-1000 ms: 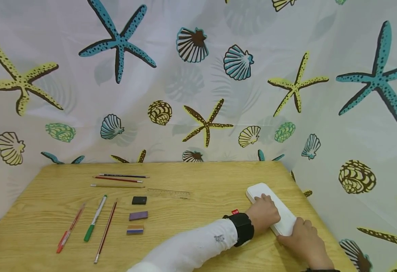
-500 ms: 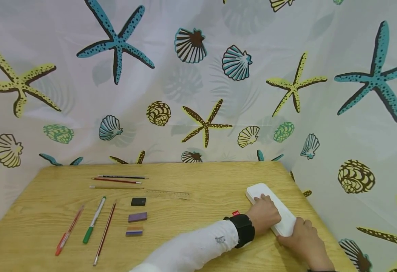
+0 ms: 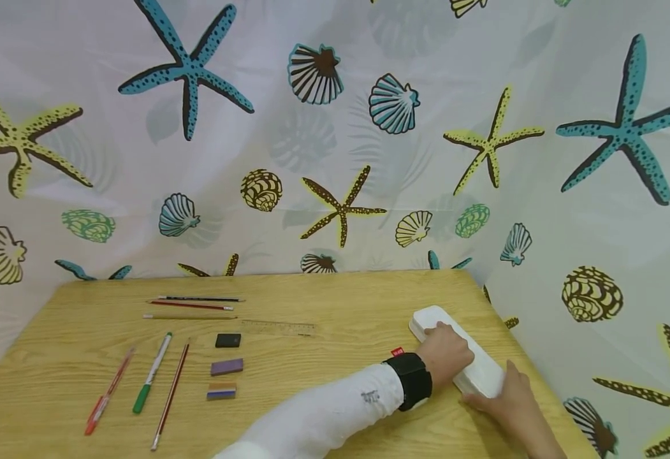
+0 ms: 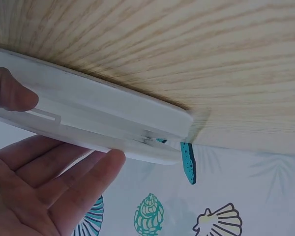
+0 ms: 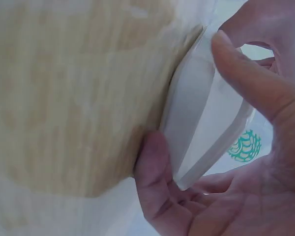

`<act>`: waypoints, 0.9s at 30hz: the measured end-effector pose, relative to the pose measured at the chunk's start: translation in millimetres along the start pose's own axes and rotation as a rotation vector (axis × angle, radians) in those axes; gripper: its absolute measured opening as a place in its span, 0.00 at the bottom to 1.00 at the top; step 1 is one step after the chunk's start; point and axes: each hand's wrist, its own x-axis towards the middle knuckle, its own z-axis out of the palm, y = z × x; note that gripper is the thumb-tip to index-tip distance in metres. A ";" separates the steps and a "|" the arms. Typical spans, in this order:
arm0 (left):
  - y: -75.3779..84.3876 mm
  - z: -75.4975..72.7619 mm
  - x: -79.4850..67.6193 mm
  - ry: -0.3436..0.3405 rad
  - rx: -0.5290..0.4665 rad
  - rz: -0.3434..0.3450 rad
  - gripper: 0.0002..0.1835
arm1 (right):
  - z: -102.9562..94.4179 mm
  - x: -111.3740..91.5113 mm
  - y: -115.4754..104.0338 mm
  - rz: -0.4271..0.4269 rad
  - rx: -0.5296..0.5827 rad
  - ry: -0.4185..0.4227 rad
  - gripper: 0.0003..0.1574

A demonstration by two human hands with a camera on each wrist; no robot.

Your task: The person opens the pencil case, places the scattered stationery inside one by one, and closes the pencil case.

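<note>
A white pencil case (image 3: 486, 372) lies slanted at the right of the table. My left hand (image 3: 446, 354) lies over its middle, thumb and fingers on the lid. In the left wrist view, a gap shows between the lid (image 4: 152, 156) and the base (image 4: 137, 105), the thumb at the gap and the fingers against the lid's outside. My right hand (image 3: 512, 398) grips the case's near end. In the right wrist view, its thumb lies along one side and its fingers curl round the opposite edge. What the case holds is hidden.
Several pencils (image 3: 191, 317), a red pen (image 3: 109, 392), a green marker (image 3: 152, 373), several erasers (image 3: 227, 367) and a clear ruler (image 3: 277, 327) lie on the wooden table (image 3: 357, 306). A patterned cloth (image 3: 335, 140) hangs behind it and along its right side.
The pencil case's lid has risen slightly off the base on the left hand's side, and the left fingers have drawn in. The head view has shifted slightly; the other items lie unmoved.
</note>
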 end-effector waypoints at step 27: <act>-24.1 -24.8 11.9 -0.031 -0.254 -0.051 0.04 | -9.1 -5.8 21.7 0.132 0.314 -0.043 0.50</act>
